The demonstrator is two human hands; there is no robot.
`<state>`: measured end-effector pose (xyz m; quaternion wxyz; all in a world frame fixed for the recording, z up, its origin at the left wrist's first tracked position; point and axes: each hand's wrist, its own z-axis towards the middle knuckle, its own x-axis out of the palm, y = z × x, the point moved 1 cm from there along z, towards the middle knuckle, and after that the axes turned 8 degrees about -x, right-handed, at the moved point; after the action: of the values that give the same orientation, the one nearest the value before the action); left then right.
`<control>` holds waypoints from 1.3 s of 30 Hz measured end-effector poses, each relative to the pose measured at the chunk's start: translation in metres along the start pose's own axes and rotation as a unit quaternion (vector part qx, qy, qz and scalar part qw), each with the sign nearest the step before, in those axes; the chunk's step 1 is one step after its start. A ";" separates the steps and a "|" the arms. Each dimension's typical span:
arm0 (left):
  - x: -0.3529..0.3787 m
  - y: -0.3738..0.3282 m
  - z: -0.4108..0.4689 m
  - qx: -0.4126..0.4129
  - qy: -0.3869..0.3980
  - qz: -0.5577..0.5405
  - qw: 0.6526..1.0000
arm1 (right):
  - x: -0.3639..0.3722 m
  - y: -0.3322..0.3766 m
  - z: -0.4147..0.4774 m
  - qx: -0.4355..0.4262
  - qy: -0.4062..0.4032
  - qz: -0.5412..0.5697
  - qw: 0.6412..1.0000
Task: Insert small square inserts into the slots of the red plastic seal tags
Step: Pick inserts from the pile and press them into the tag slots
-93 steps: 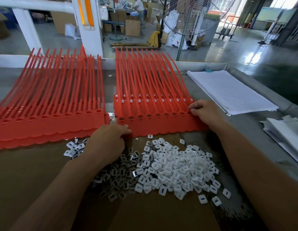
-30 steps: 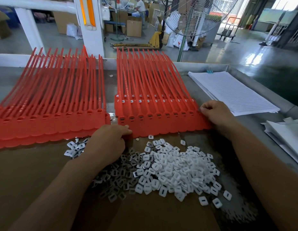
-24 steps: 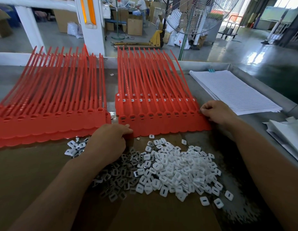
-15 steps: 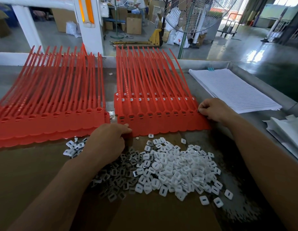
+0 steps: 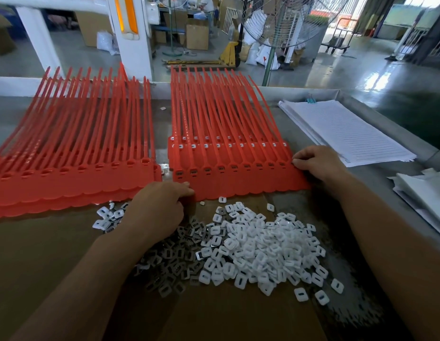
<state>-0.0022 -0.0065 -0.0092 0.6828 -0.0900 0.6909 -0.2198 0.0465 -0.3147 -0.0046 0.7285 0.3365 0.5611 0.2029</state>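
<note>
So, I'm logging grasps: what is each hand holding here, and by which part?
Both hold the right-hand sheet of red seal tags: left hand at its near-left corner, right hand pinching its right edge.

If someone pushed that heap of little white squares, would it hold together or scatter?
Probably scatter: the heap of white inserts is loose, with strays lying apart at its edge. Each piece looks small and thin, so it is likely very light. They look flat-sided, so they would probably slide on the cardboard rather than roll.
</note>
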 end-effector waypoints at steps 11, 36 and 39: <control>0.000 -0.001 0.000 -0.002 -0.004 -0.003 1.000 | 0.002 -0.001 0.002 0.045 -0.028 0.018 0.998; -0.001 -0.003 -0.001 -0.003 0.004 0.002 1.000 | -0.003 0.053 -0.064 -0.156 0.190 -0.058 0.968; -0.002 -0.002 -0.001 -0.005 0.006 0.003 1.000 | 0.002 0.050 -0.069 -0.156 0.212 -0.121 0.957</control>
<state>-0.0036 -0.0077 -0.0066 0.6792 -0.0901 0.6960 -0.2150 -0.0151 -0.2608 0.0200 0.6553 0.0970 0.7006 0.2651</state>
